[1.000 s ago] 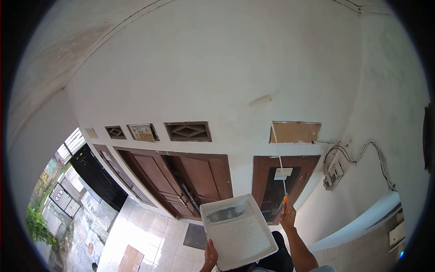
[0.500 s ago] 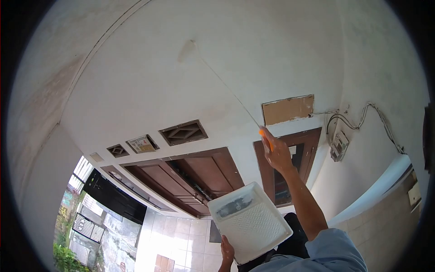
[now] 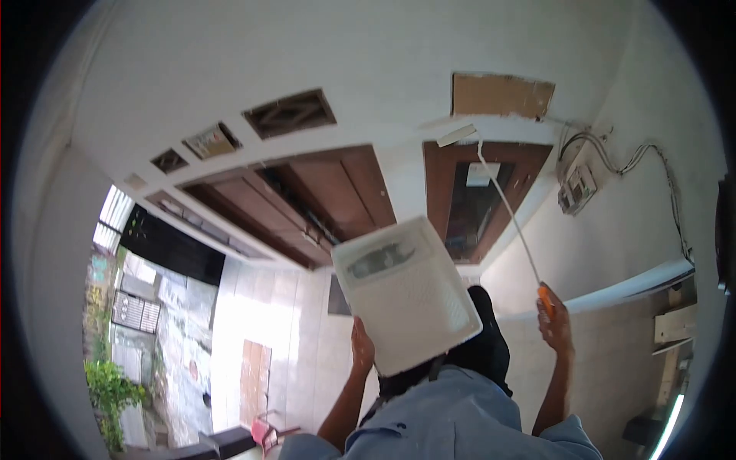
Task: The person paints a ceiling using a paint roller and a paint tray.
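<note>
My right hand (image 3: 556, 322) is closed round the orange handle of a paint roller (image 3: 510, 207). Its long thin rod reaches up and away, and the pale roller head shows in front of the wall near the top of the brown-framed window. My left hand (image 3: 363, 349) grips the left edge of a white paint tray (image 3: 418, 314) held in front of my body. Grey-white paint residue lies in the tray's far well, and its nearer part is a textured slope. The fingers under the tray are hidden.
A white wall (image 3: 368, 54) rises ahead, with brown double doors (image 3: 307, 207), vents (image 3: 290, 113) and a cardboard-covered opening (image 3: 502, 96). Cables and an electric meter (image 3: 577, 189) are on the right wall. A red chair (image 3: 264, 432) and flat cardboard (image 3: 254, 382) stand at lower left.
The roller has come down from high on the wall to near the window top. My right hand has lowered to the right, and my view has tilted downward. The tray stays in my left hand.
</note>
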A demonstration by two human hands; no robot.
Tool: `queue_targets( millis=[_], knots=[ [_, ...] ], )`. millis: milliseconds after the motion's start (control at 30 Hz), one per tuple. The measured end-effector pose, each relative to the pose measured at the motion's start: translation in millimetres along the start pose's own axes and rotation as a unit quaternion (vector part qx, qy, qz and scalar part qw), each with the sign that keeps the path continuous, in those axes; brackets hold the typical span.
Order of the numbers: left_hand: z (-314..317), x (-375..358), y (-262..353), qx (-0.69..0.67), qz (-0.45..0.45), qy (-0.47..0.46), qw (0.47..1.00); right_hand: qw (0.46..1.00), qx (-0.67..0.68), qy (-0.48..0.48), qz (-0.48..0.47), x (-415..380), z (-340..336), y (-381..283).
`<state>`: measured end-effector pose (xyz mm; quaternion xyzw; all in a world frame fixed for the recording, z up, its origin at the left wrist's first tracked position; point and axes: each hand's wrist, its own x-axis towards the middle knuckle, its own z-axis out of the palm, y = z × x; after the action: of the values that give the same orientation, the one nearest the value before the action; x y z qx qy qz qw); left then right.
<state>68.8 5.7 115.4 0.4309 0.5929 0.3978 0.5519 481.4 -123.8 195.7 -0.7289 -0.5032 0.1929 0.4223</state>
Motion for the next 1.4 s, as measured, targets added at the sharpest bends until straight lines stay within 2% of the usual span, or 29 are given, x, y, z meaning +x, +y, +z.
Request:
queue_targets(
  millis=[67, 167, 300, 400, 500, 600, 667, 767, 867, 900, 1000, 1100, 1133, 1167, 1200, 1267, 1400],
  knots=[
    [-1.8, 3.0, -5.7, 0.029, -0.022, 0.011, 0.999, 0.997, 0.054, -0.035, -0.041, -20.7, -36.8, -8.7],
    [0.3, 4.0, -9.2, 0.003, -0.007, 0.021, 1.0, 0.956, 0.102, -0.182, 0.208, -29.8, -88.1, -62.9],
    [1.0, 4.6, -8.9, 0.004, 0.0, 0.016, 1.0, 0.927, 0.042, -0.313, 0.201, -29.2, -113.2, -92.2],
    [4.9, -1.6, 3.1, 0.011, 0.004, 0.026, 1.0, 0.881, 0.023, -0.378, 0.284, -24.7, -104.3, -92.2],
    [4.6, -2.7, -1.9, 0.017, 0.013, 0.035, 0.999, 0.919, 0.023, -0.335, 0.207, -26.1, -76.5, -85.6],
    [3.5, -0.8, -5.5, 0.02, 0.012, 0.04, 0.999, 0.894, -0.072, -0.333, 0.29, -16.2, -51.5, -124.7],
    [5.0, -3.9, 4.9, 0.022, 0.009, 0.042, 0.999, 0.942, -0.083, -0.295, 0.135, -22.8, -59.4, -113.1],
    [5.3, -3.3, 3.2, 0.007, -0.001, 0.04, 0.999, 0.953, -0.118, -0.257, 0.112, -23.2, -99.9, -145.0],
    [4.1, 0.6, -3.6, 0.005, -0.004, 0.039, 0.999, 0.996, 0.014, -0.083, 0.011, -31.6, -111.8, -154.1],
    [4.3, 0.7, -5.6, 0.005, -0.005, 0.039, 0.999, 0.997, 0.007, -0.062, -0.053, -29.5, -110.9, -154.3],
    [5.8, -0.5, -0.2, 0.013, -0.004, 0.044, 0.999, 0.969, 0.18, -0.114, -0.122, -17.8, -103.6, -144.1],
    [6.0, -1.7, 0.1, 0.021, 0.001, 0.048, 0.999, 0.935, 0.288, -0.02, -0.205, -0.2, -66.0, -119.0],
    [4.8, -1.3, -1.0, 0.019, 0.004, 0.045, 0.999, 0.935, 0.27, -0.002, -0.23, 6.8, -53.7, -107.1],
    [5.1, -0.3, -1.2, 0.016, 0.009, 0.042, 0.999, 0.901, 0.345, 0.053, -0.258, 16.0, -26.9, -122.3],
    [6.3, 0.0, 0.1, 0.012, 0.009, 0.042, 0.999, 0.9, 0.345, 0.086, -0.254, 23.1, -12.2, -129.6],
    [6.3, -1.9, 2.6, 0.005, 0.006, 0.045, 0.999, 0.825, 0.519, -0.027, -0.221, 27.3, 0.3, -145.4],
    [4.9, -2.8, -1.1, 0.01, -0.002, 0.051, 0.999, 0.849, 0.475, -0.034, -0.228, 30.2, -34.4, -152.8]
  ],
)
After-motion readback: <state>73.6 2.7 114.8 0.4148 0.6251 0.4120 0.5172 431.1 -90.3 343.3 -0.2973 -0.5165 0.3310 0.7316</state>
